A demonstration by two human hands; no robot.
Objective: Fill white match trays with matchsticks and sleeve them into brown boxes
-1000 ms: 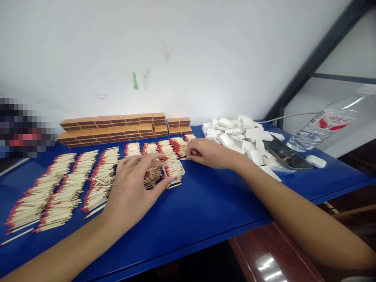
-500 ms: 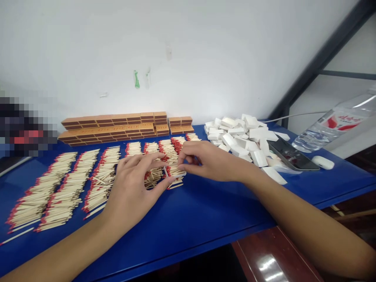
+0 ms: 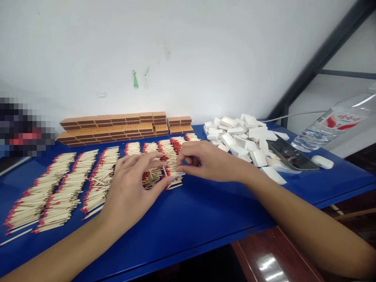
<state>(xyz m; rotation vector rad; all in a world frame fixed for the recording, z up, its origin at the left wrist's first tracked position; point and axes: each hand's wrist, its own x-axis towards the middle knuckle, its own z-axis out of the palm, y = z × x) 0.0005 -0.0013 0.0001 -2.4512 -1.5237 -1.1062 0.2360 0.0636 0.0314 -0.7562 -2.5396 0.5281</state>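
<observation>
A small white matchbox tray (image 3: 173,172) filled with red-tipped matches lies on the blue table (image 3: 205,211), on top of loose matches. My left hand (image 3: 132,188) grips its left end between thumb and forefinger. My right hand (image 3: 205,160) is curled over its right end, thumb and fingers pinched at the tray. Rows of red-tipped matches (image 3: 64,184) stretch away to the left.
Brown matchbox sleeves (image 3: 111,127) are stacked along the wall. A heap of white trays (image 3: 243,137) lies to the right, beside a phone (image 3: 290,154), a white earbud case (image 3: 322,161) and a lying water bottle (image 3: 331,125). A blurred patch sits at far left.
My right hand has come back from the match piles further back to the tray and now pinches its right end. My left hand has stayed on the tray.
</observation>
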